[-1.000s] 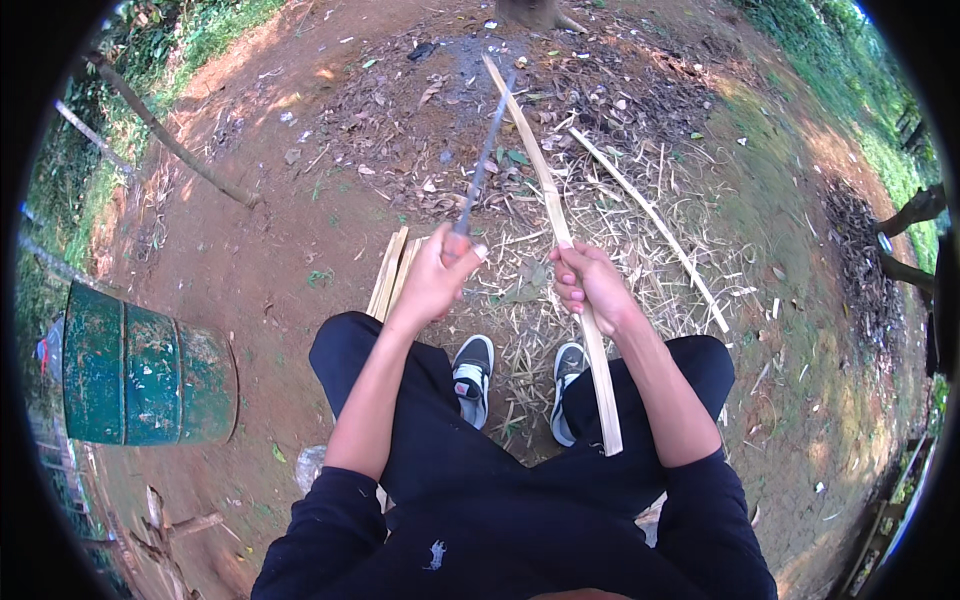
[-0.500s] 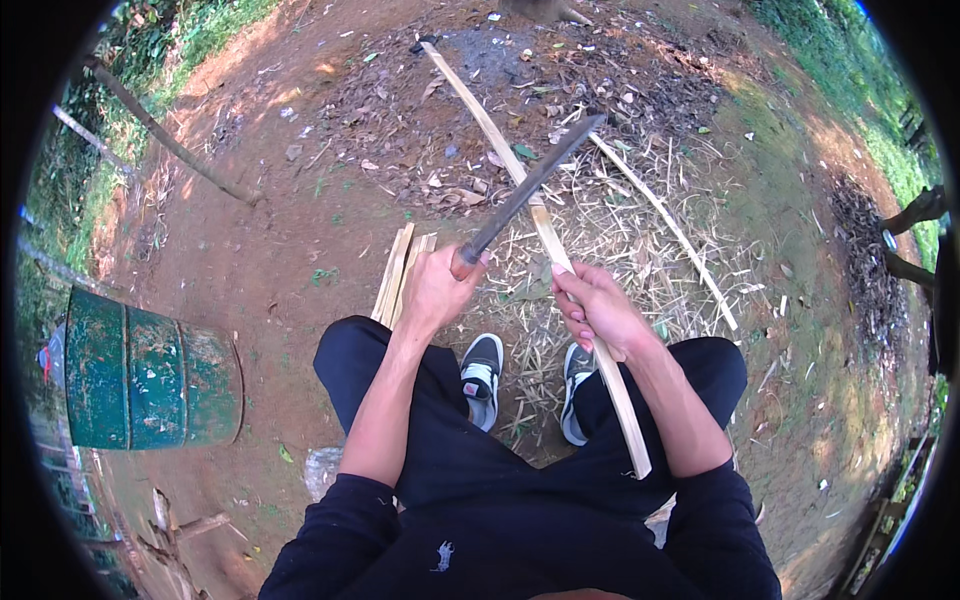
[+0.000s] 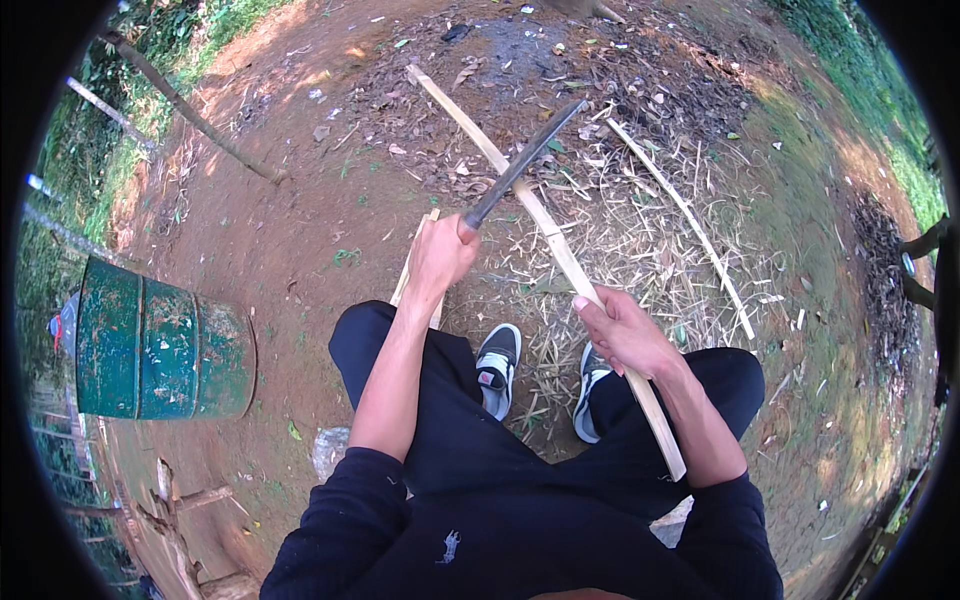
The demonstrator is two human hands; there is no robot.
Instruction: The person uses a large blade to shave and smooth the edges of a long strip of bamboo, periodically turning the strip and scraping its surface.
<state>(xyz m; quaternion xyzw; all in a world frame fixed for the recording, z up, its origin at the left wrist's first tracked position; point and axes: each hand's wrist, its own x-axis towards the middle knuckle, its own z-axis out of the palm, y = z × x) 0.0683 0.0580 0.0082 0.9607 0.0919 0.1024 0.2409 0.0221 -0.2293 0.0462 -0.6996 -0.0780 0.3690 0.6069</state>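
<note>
My left hand (image 3: 443, 262) is closed around the handle of a machete (image 3: 540, 145), its dark blade slanting up and to the right. Across the blade's middle runs a long pale bamboo strip (image 3: 560, 252), and the two appear to touch there. My right hand (image 3: 625, 332) grips this strip nearer its close end, thumb on top. The strip's near end lies over my right thigh, while its far end points away to the upper left. More split strips (image 3: 404, 278) lie beside my left knee, partly hidden by my left hand and forearm.
Pale shavings (image 3: 640, 240) cover the ground ahead and between my shoes (image 3: 496, 370). A thin peeled strip (image 3: 690, 215) lies to the right. At left stands a green metal drum (image 3: 165, 345), with a thin pole (image 3: 200, 120) beyond and cut branches (image 3: 180, 520) nearer.
The bamboo strip has been drawn back toward me and slightly right in my right hand. The machete blade now crosses it farther toward its far end. The view has shifted a little.
</note>
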